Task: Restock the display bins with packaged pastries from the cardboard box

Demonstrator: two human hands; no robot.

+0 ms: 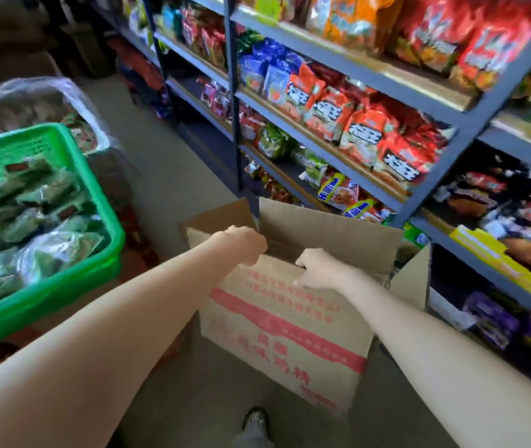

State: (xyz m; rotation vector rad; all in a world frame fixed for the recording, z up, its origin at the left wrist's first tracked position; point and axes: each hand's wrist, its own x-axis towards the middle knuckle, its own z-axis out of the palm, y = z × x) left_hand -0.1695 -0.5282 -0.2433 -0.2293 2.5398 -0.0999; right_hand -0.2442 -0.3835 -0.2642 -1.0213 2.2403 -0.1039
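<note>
Open cardboard box [285, 321] on the floor before the shelves [396, 82]; right hand [317, 268] grips its near top edge, left hand [246, 242] reaches over the rim, fingers hidden, grip cannot be told. Green bin [73, 279] of wrapped pastries [31, 215] at left

Cardboard box [285, 321] contents hidden; shelves [387, 76] blurred

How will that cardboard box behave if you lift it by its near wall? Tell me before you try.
The cardboard box would probably flex: its flaps stand open and nothing braces the rim. Both the left hand and the right hand grip the same near edge, so it may tilt away. Its contents are hidden, so weight is uncertain.
</note>
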